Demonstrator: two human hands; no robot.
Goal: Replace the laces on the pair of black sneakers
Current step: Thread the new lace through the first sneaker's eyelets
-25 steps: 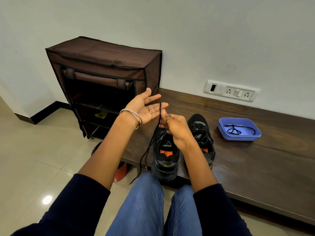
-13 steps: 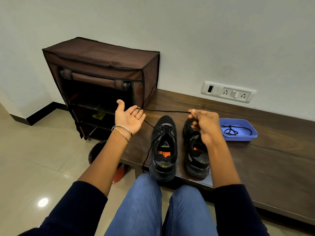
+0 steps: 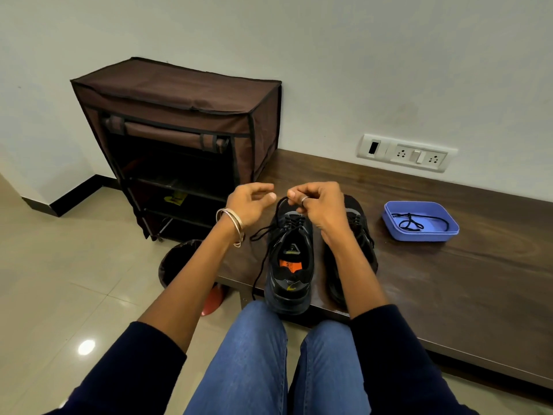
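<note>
Shoe rack [image 3: 176, 121]: brown fabric, flap rolled up, to my left against the wall
Socket panel [image 3: 407, 153]: white, above the bench [image 3: 449, 271]
Bin [image 3: 179, 262]: dark, on the floor (something red [image 3: 213, 299] beside it)

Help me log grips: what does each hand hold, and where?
Right hand pinches the lace at a loop above the left sneaker's toe. Left hand holds nothing.

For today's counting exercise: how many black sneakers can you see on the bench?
2: the left sneaker sits at the bench edge; the right sneaker stands beside it, partly hidden by the right forearm.
</note>
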